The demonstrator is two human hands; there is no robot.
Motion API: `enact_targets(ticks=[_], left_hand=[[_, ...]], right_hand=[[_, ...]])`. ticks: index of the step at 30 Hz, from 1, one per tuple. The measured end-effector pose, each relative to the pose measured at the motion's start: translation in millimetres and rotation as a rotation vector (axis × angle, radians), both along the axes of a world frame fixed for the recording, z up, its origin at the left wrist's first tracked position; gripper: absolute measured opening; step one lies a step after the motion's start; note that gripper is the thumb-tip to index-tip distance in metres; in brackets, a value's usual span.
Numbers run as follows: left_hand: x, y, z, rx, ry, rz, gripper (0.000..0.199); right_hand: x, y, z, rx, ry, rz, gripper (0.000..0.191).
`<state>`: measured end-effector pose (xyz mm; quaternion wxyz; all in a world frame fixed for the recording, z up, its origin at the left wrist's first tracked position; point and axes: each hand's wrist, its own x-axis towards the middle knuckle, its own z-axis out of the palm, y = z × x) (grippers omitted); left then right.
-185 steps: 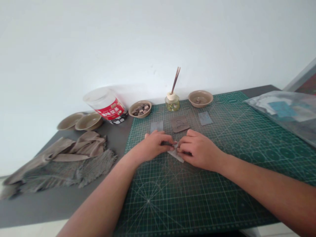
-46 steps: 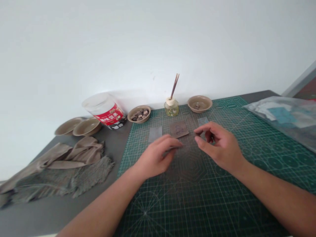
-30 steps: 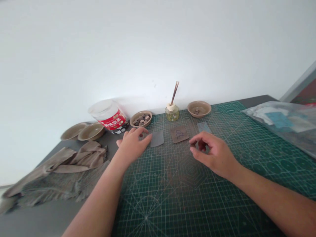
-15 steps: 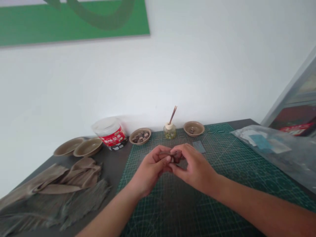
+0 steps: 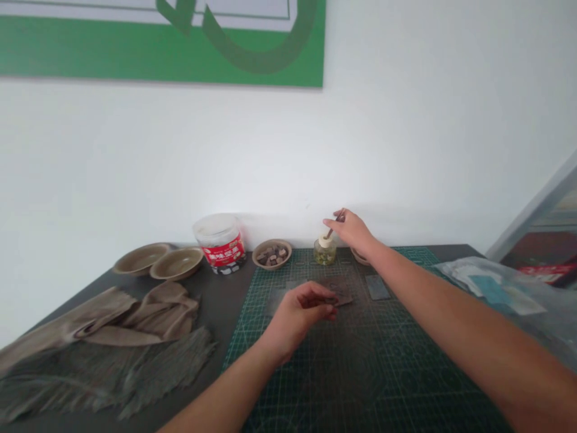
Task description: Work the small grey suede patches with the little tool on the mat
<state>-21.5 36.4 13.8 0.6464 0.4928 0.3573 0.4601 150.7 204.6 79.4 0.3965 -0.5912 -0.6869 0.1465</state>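
One bowl (image 5: 359, 257) mostly hidden behind the right arm (image 5: 437, 307), brown card (image 5: 344, 296) partly covered by the left hand (image 5: 297, 313) — anything held there too blurred to tell, sign (image 5: 162, 53) cut off above, cloth (image 5: 112, 328) at left, bag (image 5: 518, 294) at right.

Left hand (image 5: 295, 317), right hand (image 5: 353, 228) and forearms (image 5: 455, 319) are bare.

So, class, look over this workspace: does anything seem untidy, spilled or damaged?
One thing stands out: the brown and grey cloth lies bunched and unfolded on the dark table, left of the green cutting mat. I see no spill or breakage.
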Motion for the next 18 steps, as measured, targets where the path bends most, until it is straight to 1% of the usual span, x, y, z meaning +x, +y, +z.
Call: enact_targets(ticks=[1,2,3,5,7,9,12,15,18], left_hand=[[0,0,0.4,0.008,-0.004,0.019,0.022],[0,0,0.7,0.011,0.001,0.035,0.023],[0,0,1.0,0.009,0.010,0.045,0.024],[0,1,1.4,0.000,0.017,0.054,0.030],[-2,3,1.6,-0.002,-0.018,0.071,0.038],[-4,6,1.3,0.004,-0.068,0.123,0.038],[-7,10,-0.6,0.008,-0.075,0.206,0.031],[-9,13,-3.2,-0.014,-0.080,0.219,0.031],[-9,14,-4.6,-0.052,-0.102,0.211,0.037]], right_hand=[[-4,4,2.3,-0.003,-0.014,0.016,0.037],[-7,6,5.3,-0.003,-0.031,0.029,0.031],[-10,8,8.6,-0.001,-0.049,0.038,0.029],[-12,10,15.4,0.007,-0.084,0.050,0.031],[-11,11,19.9,0.013,-0.112,0.052,0.036],[-9,12,20.4,0.006,-0.136,0.051,0.040],[-6,14,15.7,-0.037,-0.186,0.070,0.036],[-3,15,12.5,-0.084,-0.239,0.102,0.033],[-1,17,15.5,-0.119,-0.269,0.147,0.032]])
